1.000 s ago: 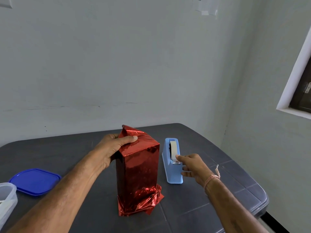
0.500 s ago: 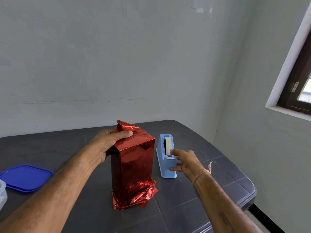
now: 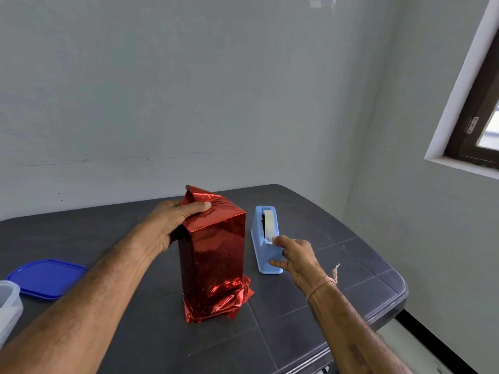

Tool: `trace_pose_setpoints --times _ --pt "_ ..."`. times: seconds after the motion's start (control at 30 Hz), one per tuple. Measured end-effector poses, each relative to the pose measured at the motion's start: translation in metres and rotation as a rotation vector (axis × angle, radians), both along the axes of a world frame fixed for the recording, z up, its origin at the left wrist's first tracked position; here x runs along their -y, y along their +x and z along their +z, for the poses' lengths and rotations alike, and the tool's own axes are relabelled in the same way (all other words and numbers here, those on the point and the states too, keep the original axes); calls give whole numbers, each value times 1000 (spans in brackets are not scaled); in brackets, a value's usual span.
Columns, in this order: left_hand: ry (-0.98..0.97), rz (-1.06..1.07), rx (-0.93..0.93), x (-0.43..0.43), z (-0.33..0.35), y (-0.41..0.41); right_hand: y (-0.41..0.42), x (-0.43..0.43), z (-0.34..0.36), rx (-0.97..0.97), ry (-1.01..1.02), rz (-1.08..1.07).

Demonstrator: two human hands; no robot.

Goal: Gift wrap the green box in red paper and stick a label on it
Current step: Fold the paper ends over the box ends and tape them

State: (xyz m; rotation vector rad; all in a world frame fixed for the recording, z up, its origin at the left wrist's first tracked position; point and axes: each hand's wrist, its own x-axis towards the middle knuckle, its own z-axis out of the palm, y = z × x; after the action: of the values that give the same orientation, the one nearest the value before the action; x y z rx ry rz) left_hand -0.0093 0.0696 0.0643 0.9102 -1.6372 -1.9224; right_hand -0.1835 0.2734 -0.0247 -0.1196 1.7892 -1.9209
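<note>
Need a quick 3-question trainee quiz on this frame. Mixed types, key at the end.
1. True or false: the red-wrapped box lies flat on the table.
2. Which hand touches the tape dispenser? A) left B) right C) neither
3. Fill in: the left hand grips the red-wrapped box at its ____ end.

Key: 1 false, it stands upright. 2 B, the right hand reaches the tape at the cutter. 3 top.
</note>
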Motion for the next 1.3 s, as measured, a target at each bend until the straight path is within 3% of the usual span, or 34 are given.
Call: trace_pose_setpoints --times 0.87,1.13,1.3 --pt "-14 6 3 3 -2 1 12 1 -54 -75 -194 -118" --pt "-21 -3 9 2 -1 2 10 8 -68 -198 -124 -169" --pt "-35 -17 4 2 -2 2 13 8 -90 -274 75 -265"
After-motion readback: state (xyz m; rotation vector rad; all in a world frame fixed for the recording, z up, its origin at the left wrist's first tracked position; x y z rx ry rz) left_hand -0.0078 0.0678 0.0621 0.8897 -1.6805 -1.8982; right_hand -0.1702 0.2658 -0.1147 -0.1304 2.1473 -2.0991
